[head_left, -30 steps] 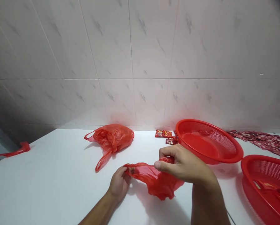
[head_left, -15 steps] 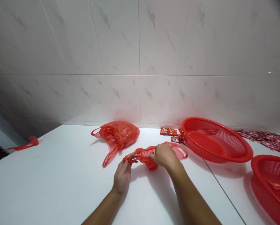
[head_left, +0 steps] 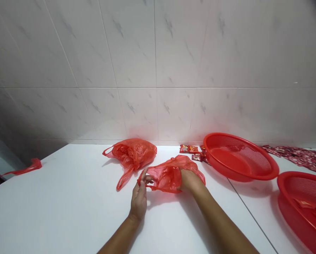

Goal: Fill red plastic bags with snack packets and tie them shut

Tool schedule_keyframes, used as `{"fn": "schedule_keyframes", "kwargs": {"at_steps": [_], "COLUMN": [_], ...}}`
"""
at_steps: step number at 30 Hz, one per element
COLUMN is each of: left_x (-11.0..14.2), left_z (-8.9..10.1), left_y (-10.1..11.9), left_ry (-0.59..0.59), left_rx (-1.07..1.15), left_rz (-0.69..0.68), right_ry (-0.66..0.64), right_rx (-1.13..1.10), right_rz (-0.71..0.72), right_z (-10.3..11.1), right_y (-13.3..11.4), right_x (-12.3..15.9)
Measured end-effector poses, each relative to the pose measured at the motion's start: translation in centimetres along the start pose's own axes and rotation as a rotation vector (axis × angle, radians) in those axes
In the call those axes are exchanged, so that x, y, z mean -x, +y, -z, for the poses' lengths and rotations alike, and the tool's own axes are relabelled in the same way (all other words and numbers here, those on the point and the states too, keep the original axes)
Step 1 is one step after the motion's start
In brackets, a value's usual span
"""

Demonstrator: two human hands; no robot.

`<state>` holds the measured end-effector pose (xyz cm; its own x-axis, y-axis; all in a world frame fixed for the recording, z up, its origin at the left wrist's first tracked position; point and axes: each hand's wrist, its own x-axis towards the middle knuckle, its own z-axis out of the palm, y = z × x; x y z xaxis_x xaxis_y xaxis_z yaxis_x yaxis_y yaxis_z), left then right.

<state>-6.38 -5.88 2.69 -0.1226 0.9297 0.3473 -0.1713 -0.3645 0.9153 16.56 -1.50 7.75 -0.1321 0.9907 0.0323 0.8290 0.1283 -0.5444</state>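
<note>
A crumpled red plastic bag lies on the white table between my hands. My left hand pinches the bag's left edge, its fingers partly stretched. My right hand is pushed into the bag's mouth from the right, and the plastic covers its fingers. A second red plastic bag, bunched up with its handles loose, rests just behind the first, apart from both hands.
A round red plastic basket stands to the right by the tiled wall. Another red basket holding packets is at the right edge. Small red sachets lie by the wall, more dark packets at far right. A red scrap hangs off the table's left edge.
My right hand has gone from gripping the bag's top to sliding inside it. The bag has spread open and moved away from me toward the wall. My left hand keeps hold of its left edge.
</note>
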Motion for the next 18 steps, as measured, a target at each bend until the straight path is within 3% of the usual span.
{"fn": "schedule_keyframes", "kwargs": {"at_steps": [4,6,8,10,12,14,15,16,17,18], "left_x": [-0.2,-0.7,-1.1,-0.8,0.7,3.3,4.6,5.8,6.6,6.9], "left_z": [-0.7,-0.7,-0.6,-0.3,-0.3,-1.2,-2.0,-3.1,-4.4,-5.8], "left_y": [0.3,0.2,0.2,0.2,0.3,0.5,0.5,0.6,0.6,0.6], "left_ry": [-0.013,-0.003,0.080,0.198,0.224,0.032,-0.167,-0.444,-0.677,-0.809], "left_rx": [-0.149,-0.217,-0.281,-0.376,-0.490,-0.561,-0.576,-0.574,-0.614,-0.715], "left_rz": [-0.007,-0.008,-0.027,-0.156,-0.416,-0.721,-0.821,-0.942,-0.981,-0.924], "right_ry": [-0.068,-0.050,0.026,0.090,0.109,0.108,0.106,0.100,0.091,0.081], "right_rx": [-0.036,-0.010,0.060,0.105,0.107,0.109,0.112,0.113,0.101,0.077], "right_rz": [0.108,-0.002,-0.149,-0.219,-0.220,-0.216,-0.216,-0.213,-0.206,-0.191], "right_z": [-0.8,-1.9,-3.1,-4.0,-4.4,-4.4,-4.4,-4.3,-4.3,-4.3], "right_y": [1.7,2.6,3.2,3.2,3.0,2.7,2.6,2.6,2.6,2.6], "right_x": [3.1,4.4,5.3,5.5,5.4,5.0,4.9,4.7,4.7,4.6]}}
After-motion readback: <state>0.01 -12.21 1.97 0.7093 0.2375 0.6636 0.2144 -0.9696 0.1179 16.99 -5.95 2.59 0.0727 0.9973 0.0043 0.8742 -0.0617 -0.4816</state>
